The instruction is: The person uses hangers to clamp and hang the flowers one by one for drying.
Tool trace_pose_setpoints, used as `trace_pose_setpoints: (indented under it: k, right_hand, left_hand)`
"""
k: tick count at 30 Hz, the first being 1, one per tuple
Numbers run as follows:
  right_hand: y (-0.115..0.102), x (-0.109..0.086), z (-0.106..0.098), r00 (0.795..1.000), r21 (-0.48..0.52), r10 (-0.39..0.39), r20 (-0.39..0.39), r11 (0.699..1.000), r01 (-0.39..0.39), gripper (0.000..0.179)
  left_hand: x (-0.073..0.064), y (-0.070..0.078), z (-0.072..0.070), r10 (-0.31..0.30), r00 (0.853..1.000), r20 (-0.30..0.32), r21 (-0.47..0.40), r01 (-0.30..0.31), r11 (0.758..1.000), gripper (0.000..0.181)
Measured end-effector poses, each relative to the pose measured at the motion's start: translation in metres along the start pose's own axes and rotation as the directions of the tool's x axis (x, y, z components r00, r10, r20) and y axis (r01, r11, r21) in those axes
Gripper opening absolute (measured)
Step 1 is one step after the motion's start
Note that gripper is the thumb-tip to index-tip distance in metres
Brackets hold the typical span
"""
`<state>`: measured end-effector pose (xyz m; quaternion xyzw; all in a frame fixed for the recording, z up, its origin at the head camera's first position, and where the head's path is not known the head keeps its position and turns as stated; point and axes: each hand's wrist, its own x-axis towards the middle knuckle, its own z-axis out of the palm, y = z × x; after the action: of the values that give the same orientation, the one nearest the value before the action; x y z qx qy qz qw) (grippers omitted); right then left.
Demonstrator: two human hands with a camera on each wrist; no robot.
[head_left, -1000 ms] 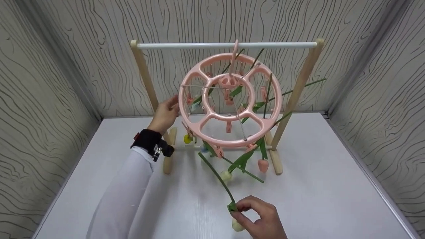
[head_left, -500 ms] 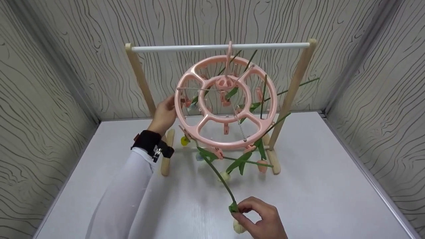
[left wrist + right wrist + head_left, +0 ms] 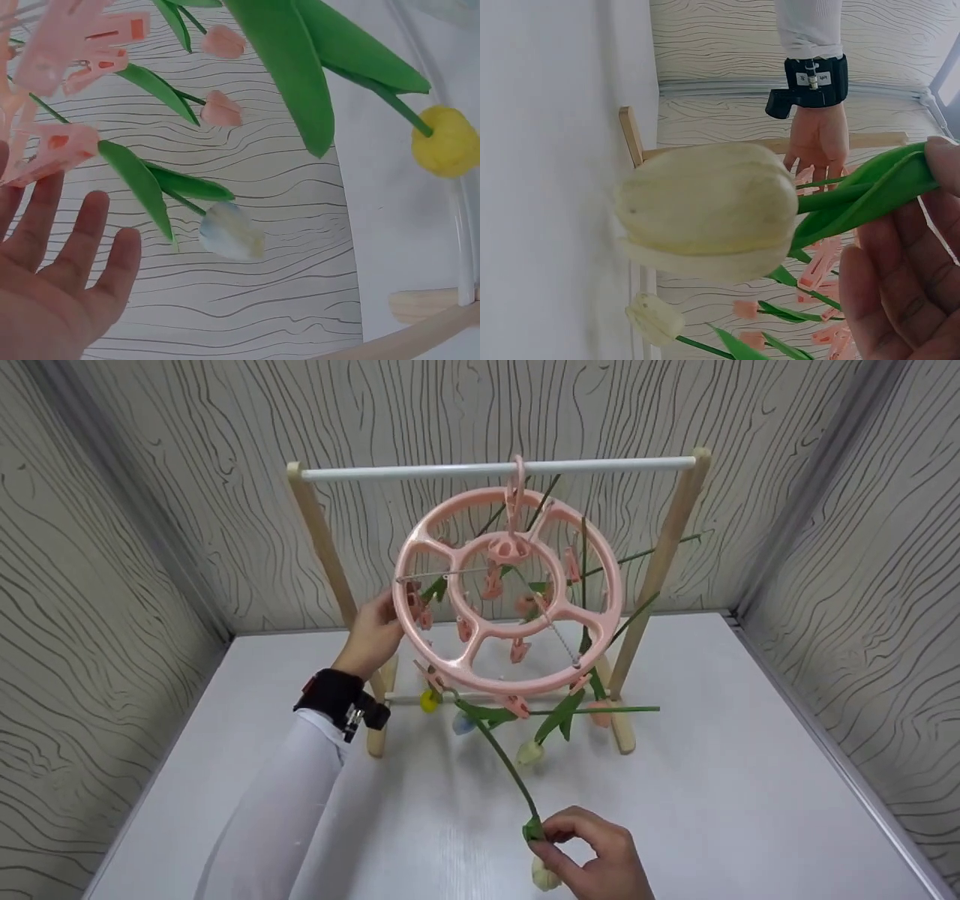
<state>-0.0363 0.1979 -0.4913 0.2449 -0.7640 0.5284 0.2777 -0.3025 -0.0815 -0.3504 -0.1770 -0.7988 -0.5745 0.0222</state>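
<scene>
A round pink clip hanger [image 3: 506,687] hangs by its hook from a white bar. My left hand [image 3: 375,634] is at its left rim, fingers extended, fingertips against a pink clip [image 3: 67,146] in the left wrist view. That clip holds a bluish-white artificial tulip [image 3: 229,232] head down. In front of the hanger, my right hand [image 3: 596,851] pinches a cream artificial tulip [image 3: 712,206] by its leaves and stem near the bloom. Its bloom points down, and its stem [image 3: 510,765] slants up left toward the hanger's lower edge.
Wooden legs [image 3: 652,585] carry the white bar [image 3: 405,472] above the white table [image 3: 735,780]. Other clipped tulips hang around the ring, including a yellow one [image 3: 446,142] and another cream one [image 3: 530,752]. Several stems stick out at the right. Patterned walls [image 3: 225,510] enclose the table.
The hanger has turned counterclockwise as seen from above, carrying its clips and tulips round, with my left hand staying at its left rim. My right hand keeps its tulip almost in place.
</scene>
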Motion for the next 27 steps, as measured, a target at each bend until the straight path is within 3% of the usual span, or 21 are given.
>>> trace_pose_setpoints:
  k: [6, 9, 13, 16, 22, 27]
  right_hand:
    - [-0.004, -0.001, -0.001, 0.999, -0.01, 0.043, -0.011, 0.999, -0.043, 0.034]
    - [-0.005, -0.001, -0.001, 0.999, -0.014, 0.044, -0.013, 0.999, -0.044, 0.034]
    - [-0.006, -0.001, -0.003, 0.999, -0.017, 0.043, -0.022, 0.999, -0.043, 0.035]
    - [-0.008, -0.003, -0.003, 0.996, -0.027, 0.089, -0.024, 0.996, -0.09, 0.033]
    - [-0.012, -0.003, -0.004, 0.967, -0.05, 0.255, 0.014, 0.966, -0.254, 0.021]
    - [-0.013, -0.001, -0.006, 0.933, -0.03, 0.358, 0.042, 0.934, -0.357, 0.014]
  left_hand:
    - [-0.008, 0.0, 0.002, 0.048, 0.999, -0.023, 0.022, -0.048, 0.999, 0.03]
    - [-0.016, -0.001, 0.001, 0.04, 0.999, -0.011, 0.032, -0.039, 0.999, 0.028]
    - [-0.029, -0.002, 0.002, 0.028, 0.998, 0.052, 0.018, -0.029, 0.999, 0.029]
    - [-0.037, -0.001, 0.007, 0.04, 0.993, 0.114, 0.0, -0.04, 0.999, 0.023]
    - [-0.05, 0.001, 0.023, 0.083, 0.98, 0.179, -0.068, -0.071, 0.995, 0.017]
    - [-0.061, 0.005, 0.034, 0.117, 0.978, 0.172, -0.117, -0.098, 0.988, 0.011]
